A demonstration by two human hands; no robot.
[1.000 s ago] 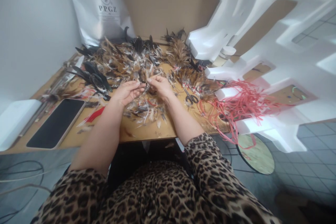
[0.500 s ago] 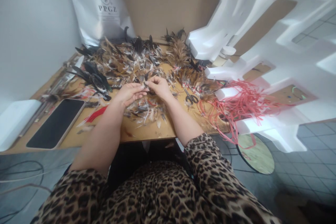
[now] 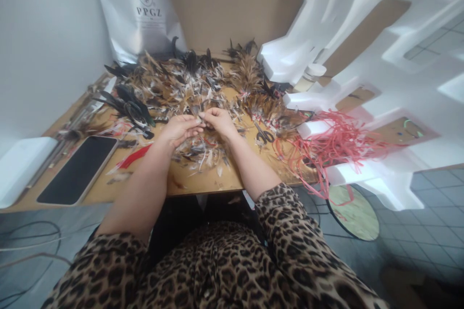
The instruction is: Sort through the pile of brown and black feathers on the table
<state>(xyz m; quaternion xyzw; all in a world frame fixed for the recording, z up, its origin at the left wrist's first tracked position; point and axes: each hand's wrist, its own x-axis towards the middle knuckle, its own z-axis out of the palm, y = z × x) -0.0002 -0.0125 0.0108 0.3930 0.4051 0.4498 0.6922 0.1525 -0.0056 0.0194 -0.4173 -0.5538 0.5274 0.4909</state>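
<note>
brown, white and black feathers (image 3: 170, 79) spread in a loose heap just beyond both hands, on a yellowish-brown tabletop (image 3: 203, 184). the bare left hand (image 3: 181, 130) and the bare right hand (image 3: 218, 122) come together at their fingertips over the near part of the feathers. thumb and fingers of each curl inward, but what lies between them is too small to make out, so i cannot tell whether either hand is clamped on a feather. short pale feather scraps (image 3: 203, 154) lie below the hands, on the wearer's side.

left of the left hand is a bunch of long, glossy black feathers (image 3: 132, 106); nearer the wearer, beside the left forearm, are a flat red strip (image 3: 136, 156) and, farther left, a dark-screened phone with a pale edge (image 3: 78, 171). to the right of the right hand are a fan of golden-brown feathers (image 3: 273, 111) and, just nearer, dark-handled scissors (image 3: 264, 135). farther right hangs a tangled mass of thin pinkish-red ribbons (image 3: 337, 137), partly over white moulded foam pieces (image 3: 351, 174).
</note>
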